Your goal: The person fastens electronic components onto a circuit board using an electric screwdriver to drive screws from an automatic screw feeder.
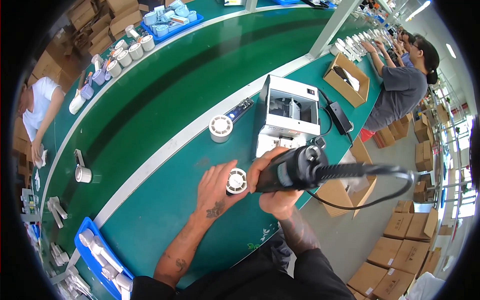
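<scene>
My left hand (214, 186) is wrapped round a white round fan head (236, 180) with spoke-like slots, held low over the green bench. My right hand (280, 202) grips a black corded power tool (290, 170), which looks like an electric screwdriver. The tool lies tilted just right of the fan head, and its tip is hidden behind my right fingers. Whether the tip touches the fan head I cannot tell. Beyond my hands, another white fan head (220, 128) stands on the bench with a narrow dark circuit strip (241, 109) beside it.
A white-and-black boxy machine (292, 120) stands ahead of the tool, beside a black power adapter (340, 119). Left runs a green conveyor (165, 107) carrying white parts. A blue tray (86, 250) holds white parts. Cartons (400, 250) stack at right; co-workers (407, 82) sit further along.
</scene>
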### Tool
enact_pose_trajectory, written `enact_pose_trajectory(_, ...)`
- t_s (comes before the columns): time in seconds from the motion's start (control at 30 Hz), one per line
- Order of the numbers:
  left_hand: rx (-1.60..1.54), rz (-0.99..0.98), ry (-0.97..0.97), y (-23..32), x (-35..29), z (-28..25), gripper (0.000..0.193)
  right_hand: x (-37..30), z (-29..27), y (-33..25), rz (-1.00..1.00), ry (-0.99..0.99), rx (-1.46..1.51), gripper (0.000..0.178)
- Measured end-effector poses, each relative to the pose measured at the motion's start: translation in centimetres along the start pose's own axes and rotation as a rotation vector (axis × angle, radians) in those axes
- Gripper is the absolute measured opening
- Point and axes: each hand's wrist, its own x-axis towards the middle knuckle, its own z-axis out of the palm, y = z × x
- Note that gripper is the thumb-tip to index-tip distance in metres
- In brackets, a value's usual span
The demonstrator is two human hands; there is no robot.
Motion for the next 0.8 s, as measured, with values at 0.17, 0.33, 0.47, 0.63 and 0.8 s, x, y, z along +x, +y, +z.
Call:
enact_pose_trajectory(0.17, 0.075, 0.161, -0.016, 0.5, 0.1, -1.0, 0.064, -1.7, -0.3, 1.2, -0.023, 0.069, 0.005, 0.09)
enact_pose_trajectory(0.33, -0.014, 0.134, -0.362, 3.7, 1.1, -5.1, 0.046, -2.5, -2.6, 0.3, -0.061, -0.038, -0.044, 0.085)
enact_pose_trajectory(0.47, 0.062, -0.229, -0.5, 4.7, -3.0, -10.9, 0.049, -3.0, -5.0, -3.5, -0.161, 0.136, 0.294, 0.086)
enact_pose_trajectory(0.63, 0.391, -0.278, -0.053, -2.9, -5.5, -18.9, 0.047, -2.1, -10.3, -2.2, -0.24, 0.618, 0.318, 0.042)
enact_pose_trajectory(0.8, 0.657, -0.466, 0.193, -18.1, -2.8, -24.4, 0.058, -1.5, -11.1, 0.7, -0.307, 0.676, 0.288, 0.037)
